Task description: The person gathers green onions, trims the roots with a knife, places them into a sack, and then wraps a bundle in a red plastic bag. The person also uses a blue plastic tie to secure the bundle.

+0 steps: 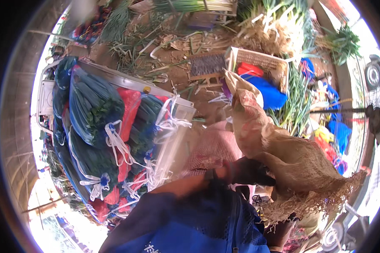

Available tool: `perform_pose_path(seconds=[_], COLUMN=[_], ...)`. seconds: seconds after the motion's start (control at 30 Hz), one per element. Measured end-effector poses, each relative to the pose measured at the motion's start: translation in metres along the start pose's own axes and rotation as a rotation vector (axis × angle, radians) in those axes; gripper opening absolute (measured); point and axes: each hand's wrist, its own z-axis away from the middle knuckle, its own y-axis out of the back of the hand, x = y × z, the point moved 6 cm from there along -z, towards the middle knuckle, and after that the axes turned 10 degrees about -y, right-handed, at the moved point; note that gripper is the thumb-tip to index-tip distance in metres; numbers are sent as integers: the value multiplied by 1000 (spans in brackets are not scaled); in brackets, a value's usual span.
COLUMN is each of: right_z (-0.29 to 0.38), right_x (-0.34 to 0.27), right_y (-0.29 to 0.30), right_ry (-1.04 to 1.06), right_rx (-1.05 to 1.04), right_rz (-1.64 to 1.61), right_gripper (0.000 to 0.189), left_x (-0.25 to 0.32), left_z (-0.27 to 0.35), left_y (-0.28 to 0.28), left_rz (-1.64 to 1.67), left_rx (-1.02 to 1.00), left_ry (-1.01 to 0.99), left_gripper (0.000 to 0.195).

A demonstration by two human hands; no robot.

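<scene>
My left hand (pixel 251 172), in a dark glove, grips a side of a tan woven sack (pixel 297 158). The sack hangs in folds before me on the right, its lower rim badly frayed. My right forearm (pixel 279 232) comes up beneath the frayed rim, and the sack hides most of that hand, so its grip cannot be seen. Pink checked cloth (pixel 215 145) lies beyond my left wrist.
At left, a metal-framed cart (pixel 177 126) carries blue mesh bags of green onions (pixel 93 107) with white ties. A spiked board (pixel 208 64) stands beside a plastic crate (pixel 256 57) holding blue mesh (pixel 264 90). Loose green onions (pixel 272 28) lie beyond; several wheels (pixel 374 73) stand at right.
</scene>
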Motion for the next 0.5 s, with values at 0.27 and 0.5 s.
perform_pose_path(seconds=[0.27, 0.5], right_z=[53, 191], right_x=[-135, -318], right_y=[-218, -532], right_ry=[201, 646], right_rx=[-164, -506], right_rz=[147, 256], right_gripper=[32, 31], left_x=[-147, 85], left_z=[10, 56], left_y=[177, 422], left_rz=[1041, 324], left_rx=[238, 1075], left_ry=[-557, -351], left_gripper=[54, 19])
